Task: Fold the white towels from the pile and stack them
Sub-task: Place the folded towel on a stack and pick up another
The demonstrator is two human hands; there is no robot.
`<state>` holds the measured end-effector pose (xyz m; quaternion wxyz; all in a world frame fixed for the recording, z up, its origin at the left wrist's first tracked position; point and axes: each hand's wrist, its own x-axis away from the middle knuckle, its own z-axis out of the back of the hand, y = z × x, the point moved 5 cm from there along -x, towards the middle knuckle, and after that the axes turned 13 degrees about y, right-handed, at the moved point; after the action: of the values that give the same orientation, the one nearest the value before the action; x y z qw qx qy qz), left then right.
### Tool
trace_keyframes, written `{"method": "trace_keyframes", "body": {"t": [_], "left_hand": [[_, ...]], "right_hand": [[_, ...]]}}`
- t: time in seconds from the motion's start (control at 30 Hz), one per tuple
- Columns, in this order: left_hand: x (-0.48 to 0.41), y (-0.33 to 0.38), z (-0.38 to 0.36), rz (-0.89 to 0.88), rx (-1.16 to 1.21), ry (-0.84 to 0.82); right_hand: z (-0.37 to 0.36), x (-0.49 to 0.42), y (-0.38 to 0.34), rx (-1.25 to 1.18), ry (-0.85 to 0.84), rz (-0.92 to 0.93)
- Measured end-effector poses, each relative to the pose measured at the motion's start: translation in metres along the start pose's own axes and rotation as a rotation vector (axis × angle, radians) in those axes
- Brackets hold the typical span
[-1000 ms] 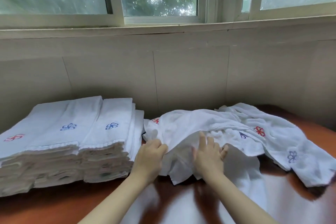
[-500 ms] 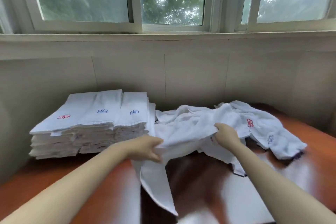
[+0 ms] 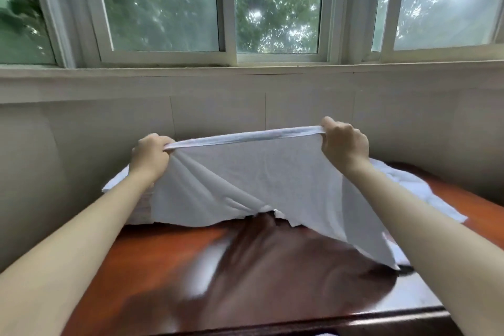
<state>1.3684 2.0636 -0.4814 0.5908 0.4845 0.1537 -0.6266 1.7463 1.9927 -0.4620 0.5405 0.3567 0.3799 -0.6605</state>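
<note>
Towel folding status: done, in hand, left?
Done: a stack of folded towels sits on the table, mostly hidden. In hand: left hand and right hand grip one towel by its top edge, spread in the air, unfolded. Left: folding it, plus the loose pile at right.

Both bare forearms stretch forward and upward, well apart. The 2 hands are curled into fists with their backs toward the camera: the left hand [image 3: 151, 155] and the right hand [image 3: 345, 142], slightly higher, each grip a top corner of one towel [image 3: 245, 180].
</note>
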Motion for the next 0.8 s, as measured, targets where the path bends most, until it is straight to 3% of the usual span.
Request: {"method": "trace_keyframes", "body": {"t": [0.23, 0.37, 0.43, 0.53, 0.67, 0.8], "left_hand": [[-0.03, -0.007, 0.104, 0.11, 0.068, 0.343], [-0.039, -0.012, 0.171, -0.143, -0.098, 0.463], [-0.038, -0.015, 0.193, -0.299, -0.186, 0.458], [-0.043, -0.029, 0.206, -0.378, -0.255, 0.445], [-0.049, -0.051, 0.192, -0.35, -0.3, 0.42], [-0.052, -0.082, 0.131, -0.261, -0.36, 0.234]], "right_hand": [[0.062, -0.032, -0.021, -0.168, 0.186, -0.099], [0.096, -0.043, -0.027, -0.202, 0.252, -0.049], [0.107, -0.046, -0.034, -0.204, 0.264, -0.018], [0.115, -0.051, -0.048, -0.179, 0.288, 0.054], [0.097, -0.066, -0.062, -0.195, 0.253, 0.081], [0.027, -0.065, -0.072, -0.121, 0.089, 0.121]]}}
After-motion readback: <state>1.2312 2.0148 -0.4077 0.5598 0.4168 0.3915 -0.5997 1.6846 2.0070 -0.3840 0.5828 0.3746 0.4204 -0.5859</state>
